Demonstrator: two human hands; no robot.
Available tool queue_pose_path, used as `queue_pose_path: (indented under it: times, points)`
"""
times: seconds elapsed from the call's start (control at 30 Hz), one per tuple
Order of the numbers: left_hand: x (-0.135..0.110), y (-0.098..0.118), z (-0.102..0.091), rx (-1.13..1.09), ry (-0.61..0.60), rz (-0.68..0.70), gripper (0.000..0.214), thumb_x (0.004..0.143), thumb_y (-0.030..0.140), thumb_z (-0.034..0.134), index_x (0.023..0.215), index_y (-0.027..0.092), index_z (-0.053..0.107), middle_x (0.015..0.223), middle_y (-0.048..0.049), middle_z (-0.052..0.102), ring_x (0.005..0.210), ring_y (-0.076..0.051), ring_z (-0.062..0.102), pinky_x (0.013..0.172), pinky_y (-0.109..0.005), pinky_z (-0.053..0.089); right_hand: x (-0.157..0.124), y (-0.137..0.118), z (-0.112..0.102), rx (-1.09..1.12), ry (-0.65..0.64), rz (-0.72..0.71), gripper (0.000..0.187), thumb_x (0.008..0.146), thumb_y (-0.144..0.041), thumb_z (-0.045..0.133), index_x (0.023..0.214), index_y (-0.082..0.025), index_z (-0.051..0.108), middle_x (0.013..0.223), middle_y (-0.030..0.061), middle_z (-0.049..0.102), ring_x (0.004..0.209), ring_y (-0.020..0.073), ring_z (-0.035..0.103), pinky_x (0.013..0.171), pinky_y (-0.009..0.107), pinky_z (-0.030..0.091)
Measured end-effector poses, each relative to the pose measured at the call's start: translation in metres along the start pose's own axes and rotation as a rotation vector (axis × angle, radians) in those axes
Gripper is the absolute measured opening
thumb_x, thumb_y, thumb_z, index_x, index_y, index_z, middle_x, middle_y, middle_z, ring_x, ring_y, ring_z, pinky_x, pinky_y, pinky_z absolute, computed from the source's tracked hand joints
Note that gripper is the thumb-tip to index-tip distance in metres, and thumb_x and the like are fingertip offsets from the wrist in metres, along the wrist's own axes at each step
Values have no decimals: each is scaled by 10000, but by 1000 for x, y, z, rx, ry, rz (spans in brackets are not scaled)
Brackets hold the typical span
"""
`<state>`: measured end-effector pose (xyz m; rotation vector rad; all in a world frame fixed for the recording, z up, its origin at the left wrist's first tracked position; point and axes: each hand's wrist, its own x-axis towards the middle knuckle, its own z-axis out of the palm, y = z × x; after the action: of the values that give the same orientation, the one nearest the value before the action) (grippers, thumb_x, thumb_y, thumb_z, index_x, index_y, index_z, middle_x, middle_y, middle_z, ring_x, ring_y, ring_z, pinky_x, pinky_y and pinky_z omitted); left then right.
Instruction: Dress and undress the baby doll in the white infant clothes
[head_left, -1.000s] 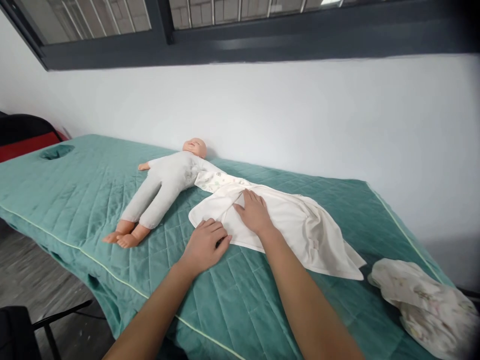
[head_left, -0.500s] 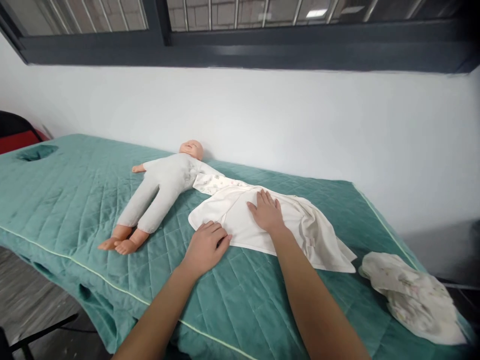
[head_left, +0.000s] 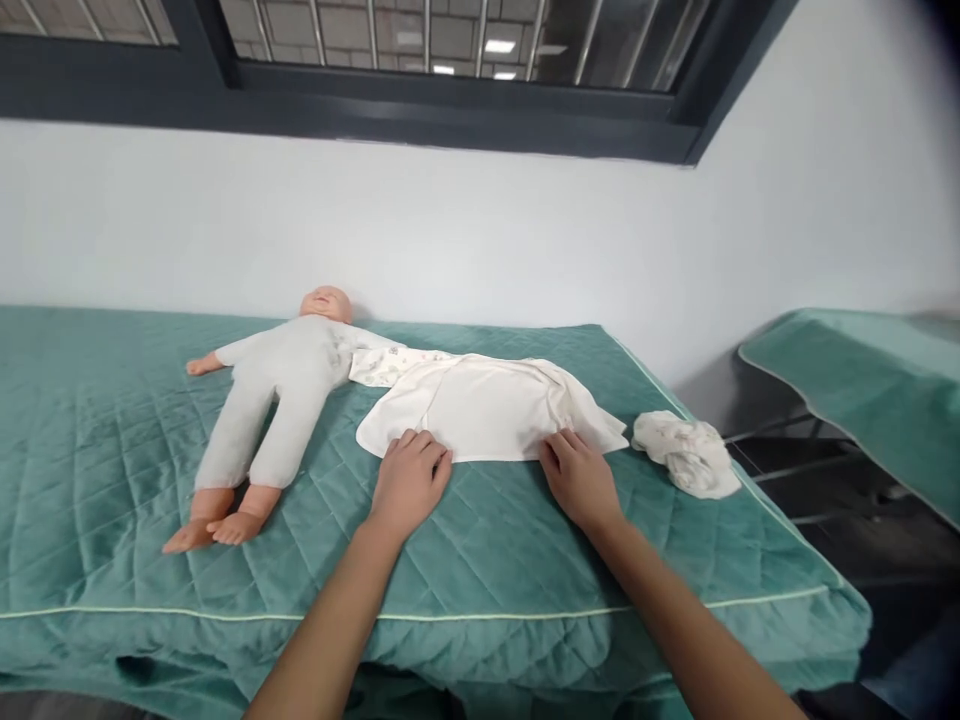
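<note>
A white baby shirt (head_left: 487,405) lies spread on the green quilted bed cover, its patterned sleeve (head_left: 390,366) reaching to the doll. At the shirt's near edge, toward its left end, my left hand (head_left: 411,482) is closed with curled fingers on the hem. My right hand (head_left: 581,480) pinches the same edge farther right. The baby doll (head_left: 289,365), with a pale cloth body and bare plastic feet, lies on its back to the left. Its arm on the shirt's side runs to the sleeve, and the hand on that arm is hidden.
A crumpled white patterned cloth (head_left: 686,452) lies near the right edge of the bed cover (head_left: 480,560). Behind the bed rises a white wall (head_left: 450,230) under a dark-framed window (head_left: 450,110). Another green-covered bed (head_left: 870,390) stands to the right across a gap.
My right hand has moved from lying flat on the middle of the shirt to its near edge, fingers now curled. My left hand stays at the hem. The view has swung right.
</note>
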<state>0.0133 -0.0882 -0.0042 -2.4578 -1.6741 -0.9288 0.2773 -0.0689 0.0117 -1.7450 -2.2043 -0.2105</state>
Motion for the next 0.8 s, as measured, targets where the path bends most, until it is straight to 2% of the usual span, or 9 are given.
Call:
queue_pose_path:
  times: [0.1,0.23,0.4,0.5,0.63,0.7,0.8]
  points:
    - [1,1,0,29,-7,-10,267,978,277,499,760,201,632,840,-60,660,885,-231,565,784,-397,423,-5,5,-5,-13,-35,4,323,1021,-322,374,860,-197,625,946,116,676,938,256,583,849,357,393]
    - [3,0,2,42,-16,-18,306,975,282,502,696,197,594,787,-63,654,839,-228,564,755,-390,421,-3,1,-6,47,-68,36,280,992,-295,415,844,-195,631,875,104,694,885,250,612,806,346,388]
    - [3,1,3,75,49,1,318,979,276,499,679,201,573,733,-50,628,793,-206,566,726,-362,409,4,5,-7,164,-45,96,303,972,-349,440,789,-210,638,793,64,703,785,215,632,744,313,405]
    - [2,3,3,97,85,-1,335,990,282,478,672,204,548,700,-40,601,759,-200,544,704,-358,398,31,31,-6,284,29,248,328,965,-405,420,879,-212,670,801,38,716,735,186,638,688,280,431]
    - [-1,3,2,67,108,6,304,996,259,463,710,206,552,727,-38,601,762,-195,534,724,-355,422,76,85,1,319,133,468,345,892,-310,458,1122,-147,656,1010,113,741,884,221,664,762,309,454]
    - [-3,4,1,31,125,3,242,992,237,469,784,203,587,793,-44,637,802,-196,559,757,-356,449,86,105,6,311,135,536,326,847,-272,490,1064,-125,683,995,147,744,893,253,663,766,338,446]
    - [1,13,1,-22,138,3,152,982,215,494,910,203,628,917,-53,686,891,-204,603,830,-372,479,83,117,10,304,155,556,286,855,-296,499,997,-167,711,975,126,754,900,262,664,767,348,432]
